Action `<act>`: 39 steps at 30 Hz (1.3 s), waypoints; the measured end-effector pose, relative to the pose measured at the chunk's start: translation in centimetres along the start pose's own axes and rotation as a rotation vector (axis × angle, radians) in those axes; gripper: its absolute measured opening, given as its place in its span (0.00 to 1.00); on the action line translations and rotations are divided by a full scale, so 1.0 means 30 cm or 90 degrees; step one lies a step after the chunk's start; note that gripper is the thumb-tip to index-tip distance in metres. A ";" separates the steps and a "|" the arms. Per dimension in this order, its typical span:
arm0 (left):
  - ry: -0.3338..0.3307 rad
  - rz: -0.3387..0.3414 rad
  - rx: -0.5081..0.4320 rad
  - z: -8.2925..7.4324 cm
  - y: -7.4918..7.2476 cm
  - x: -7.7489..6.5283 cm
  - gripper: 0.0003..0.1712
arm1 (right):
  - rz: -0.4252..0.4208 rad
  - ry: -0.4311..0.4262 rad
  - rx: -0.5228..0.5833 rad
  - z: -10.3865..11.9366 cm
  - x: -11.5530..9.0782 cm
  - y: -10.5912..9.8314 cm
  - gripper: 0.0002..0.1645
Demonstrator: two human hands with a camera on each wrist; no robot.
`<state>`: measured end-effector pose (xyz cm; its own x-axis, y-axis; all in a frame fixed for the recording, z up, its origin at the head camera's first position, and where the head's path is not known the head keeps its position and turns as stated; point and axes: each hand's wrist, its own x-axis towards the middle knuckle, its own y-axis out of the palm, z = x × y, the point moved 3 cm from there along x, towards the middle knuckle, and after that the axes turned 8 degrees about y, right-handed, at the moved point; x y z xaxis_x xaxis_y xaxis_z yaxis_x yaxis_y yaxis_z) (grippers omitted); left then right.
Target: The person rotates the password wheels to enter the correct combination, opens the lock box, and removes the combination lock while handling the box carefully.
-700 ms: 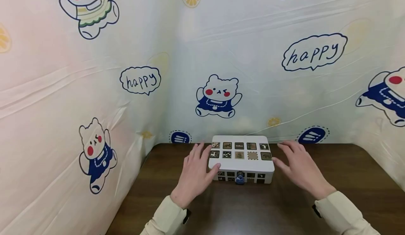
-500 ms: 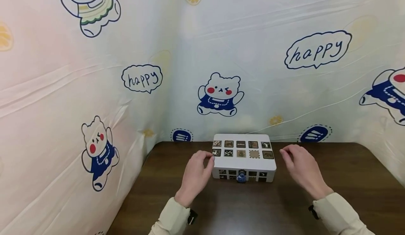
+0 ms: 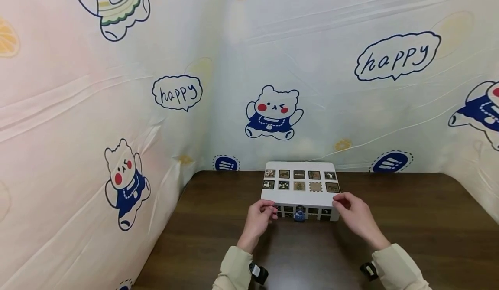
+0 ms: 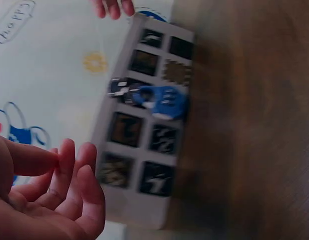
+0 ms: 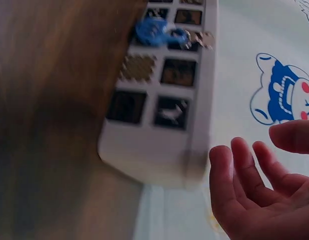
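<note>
A white box (image 3: pixel 298 198) with small square pictures on its lid and front stands at the back of the brown table. A blue padlock (image 3: pixel 299 214) hangs from a metal clasp (image 4: pixel 125 90) at the middle of its front. My left hand (image 3: pixel 256 221) is at the front left corner, its fingers loosely curled and the thumb close to the index finger; it holds nothing. Near the front right corner is my right hand (image 3: pixel 356 215). A gap shows between its thumb and bent fingers in the right wrist view, with nothing in them.
The brown table (image 3: pixel 312 259) extends in front of the box and to both sides. A pale curtain (image 3: pixel 218 34) printed with bears and the word "happy" closes off the back and sides. Black wrist straps show by the cream sleeves (image 3: pixel 234 270).
Both hands have come from the box's left and right sides to its front corners. The left fingers have curled in more. The head view has tilted slightly, while the box stays put.
</note>
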<state>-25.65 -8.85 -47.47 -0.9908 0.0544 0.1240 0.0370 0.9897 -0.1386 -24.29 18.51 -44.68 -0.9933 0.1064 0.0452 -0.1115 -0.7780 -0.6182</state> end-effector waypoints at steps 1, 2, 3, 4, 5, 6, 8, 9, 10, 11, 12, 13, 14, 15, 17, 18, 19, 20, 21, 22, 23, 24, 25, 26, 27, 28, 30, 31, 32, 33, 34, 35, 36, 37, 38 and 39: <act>-0.004 -0.003 0.003 0.017 0.011 0.001 0.10 | 0.016 0.011 0.019 -0.004 0.000 0.017 0.14; -0.009 -0.005 0.013 0.032 0.022 0.002 0.10 | 0.032 0.024 0.041 -0.008 0.002 0.034 0.15; -0.009 -0.008 0.024 0.047 0.033 0.003 0.10 | 0.045 0.038 0.063 -0.010 0.002 0.050 0.15; -0.006 -0.010 0.042 0.059 0.043 0.005 0.09 | 0.061 0.048 0.089 -0.011 0.002 0.067 0.15; 0.001 -0.012 0.062 0.068 0.052 0.006 0.09 | 0.078 0.059 0.112 -0.013 0.002 0.083 0.14; 0.007 -0.015 0.083 0.077 0.061 0.008 0.09 | 0.092 0.067 0.129 -0.015 0.001 0.099 0.14; 0.018 -0.020 0.129 0.092 0.078 0.011 0.08 | 0.117 0.079 0.157 -0.015 -0.002 0.130 0.14; 0.024 -0.022 0.150 0.098 0.085 0.011 0.08 | 0.129 0.085 0.165 -0.016 -0.005 0.146 0.14; 0.024 -0.023 0.165 0.104 0.093 0.011 0.08 | 0.143 0.084 0.171 -0.017 -0.008 0.163 0.14; 0.023 -0.024 0.175 0.109 0.100 0.010 0.08 | 0.151 0.092 0.174 -0.017 -0.011 0.179 0.14; 0.017 -0.025 0.177 0.115 0.107 0.010 0.08 | 0.157 0.100 0.179 -0.017 -0.013 0.194 0.15; 0.013 -0.025 0.175 0.118 0.114 0.008 0.08 | 0.160 0.109 0.187 -0.016 -0.015 0.209 0.15; 0.011 -0.025 0.170 0.122 0.123 0.007 0.08 | 0.164 0.114 0.191 -0.015 -0.016 0.223 0.15; 0.007 -0.024 0.163 0.125 0.130 0.006 0.09 | 0.164 0.119 0.196 -0.014 -0.018 0.236 0.16; -0.003 -0.021 0.146 0.131 0.147 0.003 0.09 | 0.156 0.129 0.206 -0.011 -0.019 0.257 0.16; -0.007 -0.019 0.137 0.134 0.155 0.002 0.09 | 0.153 0.131 0.210 -0.010 -0.020 0.266 0.17; -0.009 -0.017 0.130 0.137 0.163 0.000 0.09 | 0.148 0.132 0.213 -0.008 -0.020 0.273 0.17; -0.011 -0.016 0.124 0.139 0.171 -0.001 0.09 | 0.146 0.130 0.214 -0.008 -0.021 0.278 0.17; -0.017 -0.015 0.115 0.141 0.177 -0.003 0.10 | 0.143 0.130 0.215 -0.008 -0.021 0.283 0.17; -0.022 -0.014 0.105 0.143 0.184 -0.004 0.10 | 0.138 0.134 0.215 -0.009 -0.021 0.286 0.17; -0.025 -0.015 0.098 0.145 0.189 -0.006 0.10 | 0.135 0.136 0.213 -0.011 -0.021 0.288 0.17; -0.027 -0.016 0.091 0.147 0.194 -0.007 0.10 | 0.131 0.139 0.211 -0.013 -0.021 0.290 0.17; -0.029 -0.017 0.083 0.149 0.199 -0.008 0.10 | 0.129 0.141 0.207 -0.016 -0.020 0.291 0.17; -0.032 -0.018 0.077 0.151 0.203 -0.008 0.10 | 0.127 0.142 0.200 -0.018 -0.019 0.292 0.17; -0.033 -0.020 0.072 0.153 0.207 -0.008 0.09 | 0.123 0.144 0.194 -0.020 -0.018 0.293 0.17; -0.031 -0.020 0.068 0.154 0.210 -0.007 0.09 | 0.120 0.143 0.185 -0.022 -0.017 0.293 0.16; -0.028 -0.022 0.060 0.157 0.216 -0.005 0.09 | 0.115 0.140 0.173 -0.024 -0.014 0.294 0.16; -0.029 -0.023 0.056 0.159 0.219 -0.003 0.09 | 0.113 0.140 0.169 -0.026 -0.012 0.295 0.16; -0.031 -0.024 0.054 0.160 0.221 -0.001 0.09 | 0.110 0.138 0.163 -0.026 -0.011 0.296 0.16; -0.033 -0.025 0.052 0.162 0.223 0.000 0.09 | 0.108 0.136 0.161 -0.026 -0.010 0.296 0.16; -0.034 -0.026 0.051 0.165 0.225 0.002 0.09 | 0.107 0.131 0.155 -0.025 -0.009 0.296 0.16; -0.038 -0.029 0.050 0.168 0.226 0.004 0.08 | 0.105 0.135 0.155 -0.026 -0.008 0.297 0.16; -0.042 -0.030 0.049 0.172 0.227 0.006 0.08 | 0.103 0.134 0.152 -0.026 -0.008 0.298 0.16; -0.045 -0.033 0.048 0.175 0.228 0.007 0.08 | 0.103 0.133 0.151 -0.026 -0.007 0.299 0.16; -0.046 -0.035 0.048 0.178 0.229 0.009 0.08 | 0.102 0.132 0.150 -0.025 -0.008 0.298 0.16; -0.047 -0.037 0.047 0.181 0.230 0.010 0.08 | 0.102 0.130 0.150 -0.024 -0.008 0.299 0.16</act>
<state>-26.40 -2.73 -53.72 -0.9980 -0.0150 0.0615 -0.0275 0.9781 -0.2065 -25.03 11.97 -50.81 -0.9747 0.0741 -0.2111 0.0182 -0.9142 -0.4048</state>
